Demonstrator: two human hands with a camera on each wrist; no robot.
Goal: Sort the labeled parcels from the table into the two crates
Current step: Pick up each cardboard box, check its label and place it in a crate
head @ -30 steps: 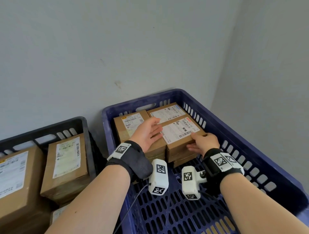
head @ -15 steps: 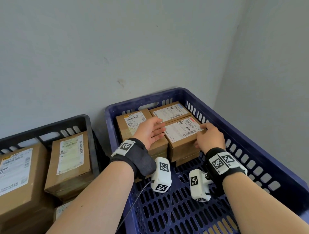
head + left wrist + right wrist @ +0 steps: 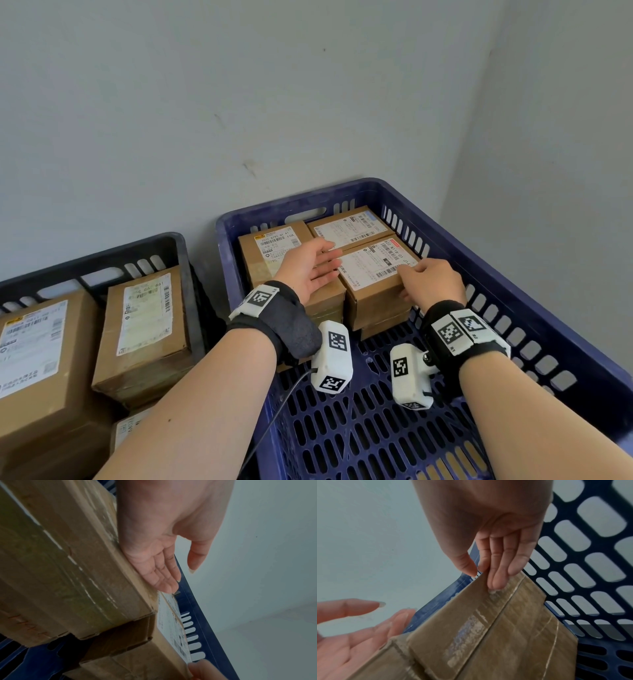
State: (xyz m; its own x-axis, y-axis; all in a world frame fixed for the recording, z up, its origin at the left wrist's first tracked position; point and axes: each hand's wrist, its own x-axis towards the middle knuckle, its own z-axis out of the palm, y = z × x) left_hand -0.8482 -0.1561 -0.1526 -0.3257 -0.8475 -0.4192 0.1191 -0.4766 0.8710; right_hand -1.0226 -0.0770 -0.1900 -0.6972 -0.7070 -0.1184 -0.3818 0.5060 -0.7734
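A brown parcel [image 3: 373, 270] with a white label lies on top of a stack at the far end of the blue crate [image 3: 513, 284]. My right hand [image 3: 421, 281] is at its near right corner. The fingers [image 3: 496, 566] lie straight against the parcel's taped side [image 3: 488, 635], and the thumb is at the top edge. My left hand [image 3: 322, 263] is open with its palm turned right. Its edge rests on the neighbouring left parcel [image 3: 270, 246] by the seam between the two. A third labeled parcel [image 3: 346, 228] lies behind, against the crate's far wall.
A black crate [image 3: 178, 260] at the left holds several labeled brown parcels. The near half of the blue crate shows its bare slotted floor [image 3: 359, 428]. Grey walls meet in a corner behind and to the right of the crates.
My right hand has shifted from the parcel's near side up to its near right corner, and the parcel has settled back on the stack. The left hand has stayed by the seam.
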